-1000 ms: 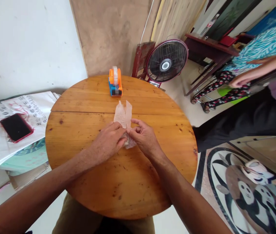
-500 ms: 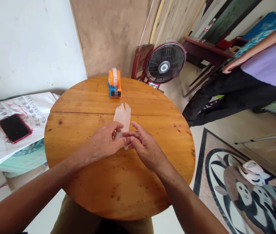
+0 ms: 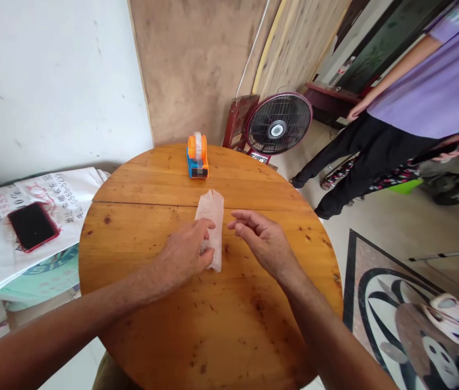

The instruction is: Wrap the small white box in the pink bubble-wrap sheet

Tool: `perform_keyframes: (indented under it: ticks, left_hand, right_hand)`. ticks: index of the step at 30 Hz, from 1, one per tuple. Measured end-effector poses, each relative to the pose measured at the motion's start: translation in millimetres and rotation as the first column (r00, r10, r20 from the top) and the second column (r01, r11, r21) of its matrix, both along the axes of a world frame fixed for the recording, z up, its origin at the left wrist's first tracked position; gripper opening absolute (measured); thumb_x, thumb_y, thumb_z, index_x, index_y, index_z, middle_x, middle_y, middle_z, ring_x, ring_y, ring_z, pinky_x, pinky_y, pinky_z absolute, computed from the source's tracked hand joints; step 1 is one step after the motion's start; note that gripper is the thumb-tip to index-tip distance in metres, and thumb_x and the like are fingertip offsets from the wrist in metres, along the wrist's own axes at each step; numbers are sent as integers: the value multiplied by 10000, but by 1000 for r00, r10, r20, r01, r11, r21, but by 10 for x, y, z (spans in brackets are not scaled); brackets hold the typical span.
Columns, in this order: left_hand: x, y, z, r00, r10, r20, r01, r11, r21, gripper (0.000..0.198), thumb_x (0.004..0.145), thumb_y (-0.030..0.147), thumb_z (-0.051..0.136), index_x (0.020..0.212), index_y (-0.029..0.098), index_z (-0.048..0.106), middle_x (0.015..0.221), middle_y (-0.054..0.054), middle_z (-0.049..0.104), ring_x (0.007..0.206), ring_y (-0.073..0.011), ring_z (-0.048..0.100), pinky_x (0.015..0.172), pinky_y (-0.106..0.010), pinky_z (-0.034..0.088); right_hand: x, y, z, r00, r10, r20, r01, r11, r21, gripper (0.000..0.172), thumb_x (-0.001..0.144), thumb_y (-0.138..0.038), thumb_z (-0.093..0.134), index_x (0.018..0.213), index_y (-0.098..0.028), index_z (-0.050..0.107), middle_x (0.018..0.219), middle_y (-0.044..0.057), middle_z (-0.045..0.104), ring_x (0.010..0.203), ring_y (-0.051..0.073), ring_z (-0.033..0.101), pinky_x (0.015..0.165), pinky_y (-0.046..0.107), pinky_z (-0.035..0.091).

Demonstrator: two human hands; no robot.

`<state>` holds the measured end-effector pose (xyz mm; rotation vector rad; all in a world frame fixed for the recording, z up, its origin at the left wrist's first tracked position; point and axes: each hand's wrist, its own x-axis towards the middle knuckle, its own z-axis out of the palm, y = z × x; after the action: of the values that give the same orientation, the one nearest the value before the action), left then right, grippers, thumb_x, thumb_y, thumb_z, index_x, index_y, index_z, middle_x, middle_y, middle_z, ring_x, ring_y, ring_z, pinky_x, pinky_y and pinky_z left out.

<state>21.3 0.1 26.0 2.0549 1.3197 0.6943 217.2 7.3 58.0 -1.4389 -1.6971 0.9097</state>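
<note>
On a round wooden table [image 3: 164, 336], the left hand [image 3: 183, 254] presses its fingertips flat on a folded translucent plastic strip [image 3: 212, 216], the right hand [image 3: 264, 241] hovers beside it with fingers loosely spread, an orange tape dispenser [image 3: 197, 155] beyond.

My head camera is looking down at the round table.

It is sitting on my head and pointing forward and down, so my arms are reaching in from the bottom edge. It is close to the round table [image 3: 181, 336], which is filling the middle. My left hand [image 3: 183, 254] and right hand [image 3: 264, 244] are showing near the center. Farther off, it is catching the fan [image 3: 278, 127] and a person's legs [image 3: 359, 157].
</note>
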Motion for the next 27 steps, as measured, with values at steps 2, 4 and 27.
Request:
perform_keyframes:
  ticks: [2,4,27]
  left_hand:
    - [9,5,41,999,-18,-30,18,1000,-20,436,755,125,596,1185,180,554,1006,-51,653,760,-172,606,773,-363,531]
    - [17,-2,62,999,-24,-32,23,999,-34,440,753,109,581,1189,167,554,1020,-64,650,771,-180,609,785,-378,530]
    - [15,-40,-64,994,-34,104,22,992,122,486,820,168,508,1306,171,481,1317,-137,567,1119,-229,615,917,-372,557]
  right_hand:
    - [69,241,16,997,14,73,-20,997,80,327,825,-278,570,1131,-191,647,1051,93,746,958,226,681,775,355,529]
    - [110,520,12,985,73,154,-91,990,110,425,769,-210,583,1191,-215,632,1192,95,710,1114,251,640,810,362,520]
    - [231,990,68,900,435,23,-435,900,19,127,833,-294,604,860,-221,704,933,17,715,993,218,636,964,394,435]
